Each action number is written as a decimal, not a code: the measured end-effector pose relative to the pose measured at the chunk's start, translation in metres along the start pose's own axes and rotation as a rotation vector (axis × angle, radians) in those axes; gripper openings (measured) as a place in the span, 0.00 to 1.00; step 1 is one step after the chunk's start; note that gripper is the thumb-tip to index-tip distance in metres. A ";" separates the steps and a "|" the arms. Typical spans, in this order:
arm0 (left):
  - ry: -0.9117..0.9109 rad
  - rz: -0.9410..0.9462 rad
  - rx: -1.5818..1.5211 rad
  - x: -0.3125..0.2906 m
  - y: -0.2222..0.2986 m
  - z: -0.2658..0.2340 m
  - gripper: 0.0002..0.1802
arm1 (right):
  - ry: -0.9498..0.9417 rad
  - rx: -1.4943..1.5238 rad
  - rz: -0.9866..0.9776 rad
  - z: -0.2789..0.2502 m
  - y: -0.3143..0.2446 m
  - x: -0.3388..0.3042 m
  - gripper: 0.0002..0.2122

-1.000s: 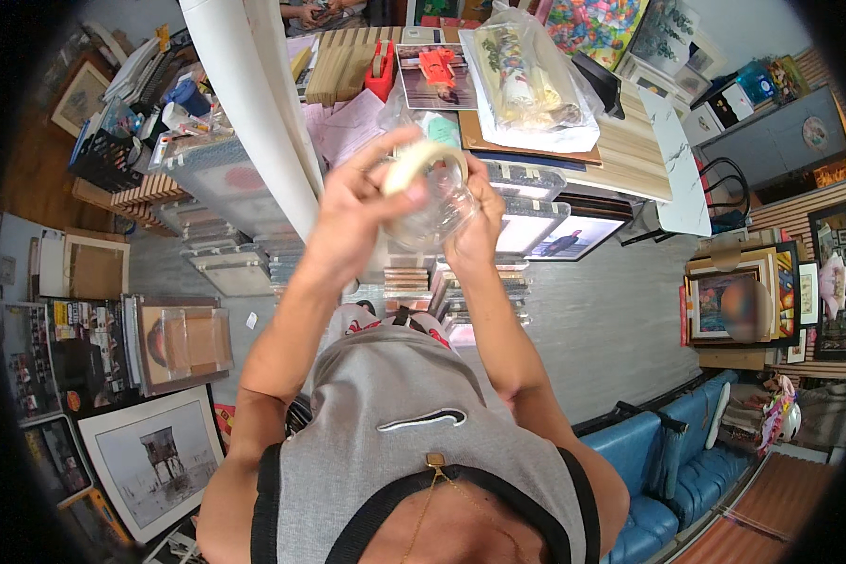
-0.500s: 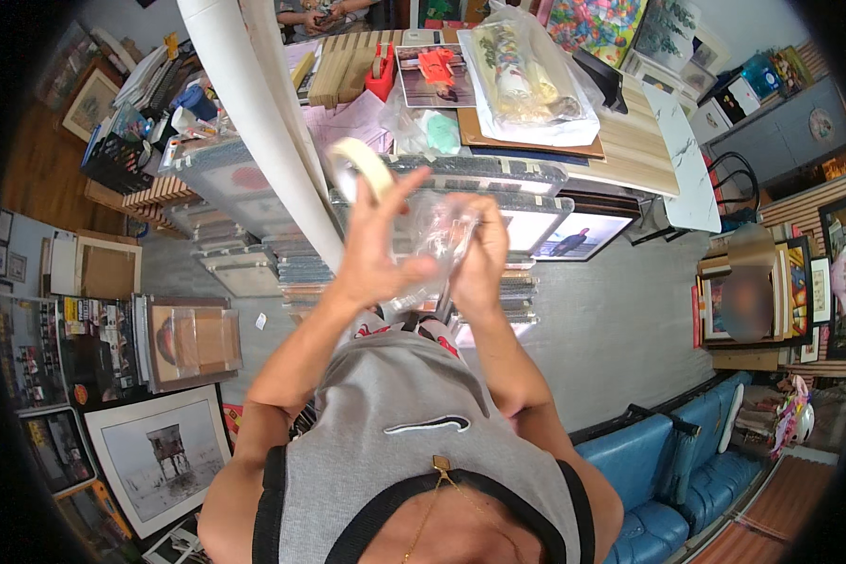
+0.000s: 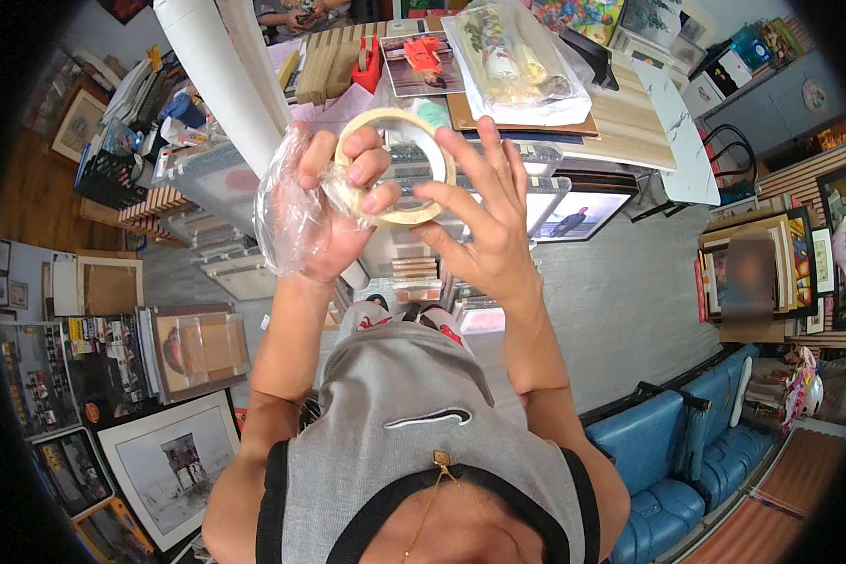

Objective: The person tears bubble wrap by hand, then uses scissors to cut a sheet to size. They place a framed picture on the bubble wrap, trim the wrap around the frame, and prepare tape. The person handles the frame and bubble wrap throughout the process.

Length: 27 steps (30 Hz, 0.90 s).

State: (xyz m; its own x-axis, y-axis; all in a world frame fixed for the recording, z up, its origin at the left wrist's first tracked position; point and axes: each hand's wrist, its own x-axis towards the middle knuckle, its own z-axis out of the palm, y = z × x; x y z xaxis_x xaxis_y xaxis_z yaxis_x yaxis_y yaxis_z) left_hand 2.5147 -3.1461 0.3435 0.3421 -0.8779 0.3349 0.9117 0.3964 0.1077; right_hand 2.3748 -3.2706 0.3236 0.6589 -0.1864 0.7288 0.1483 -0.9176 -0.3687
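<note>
A roll of cream masking tape (image 3: pixel 388 117) is held up before my chest, its ring facing me. The bent fingers of my left hand (image 3: pixel 338 221) hook over the roll's left side. Crumpled clear plastic film (image 3: pixel 282 211) lies over that same palm and bunches up between the fingers and the tape. To the roll's right, my right hand (image 3: pixel 487 230) has its fingers spread, with nothing gripped. Its fingertips are close to the roll's right edge; whether they touch it I cannot tell.
A long white roll (image 3: pixel 221 85) stands at the left. Beyond my hands, a worktable (image 3: pixel 630 132) carries a photo print (image 3: pixel 423 64), a red tape dispenser (image 3: pixel 365 66) and a plastic-wrapped package (image 3: pixel 512 61). Wrapped frames (image 3: pixel 211 179) stack below. A blue sofa (image 3: pixel 644 451) is at right.
The tape roll has come nearer and now sits in my left hand's fingers. The plastic film has passed from my right hand to my left. My right hand has opened.
</note>
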 end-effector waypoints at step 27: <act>-0.620 0.471 1.882 0.004 0.016 0.062 0.13 | -0.114 1.174 0.248 -0.022 -0.021 -0.008 0.21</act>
State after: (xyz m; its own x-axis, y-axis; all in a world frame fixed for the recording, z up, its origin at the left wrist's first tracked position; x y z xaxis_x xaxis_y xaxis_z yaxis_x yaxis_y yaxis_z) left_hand 2.5167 -3.1265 0.4047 -0.0457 -0.6156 0.7867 -0.6614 0.6088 0.4380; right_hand 2.3499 -3.2579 0.3384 0.8168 -0.2260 0.5308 0.5502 0.0285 -0.8345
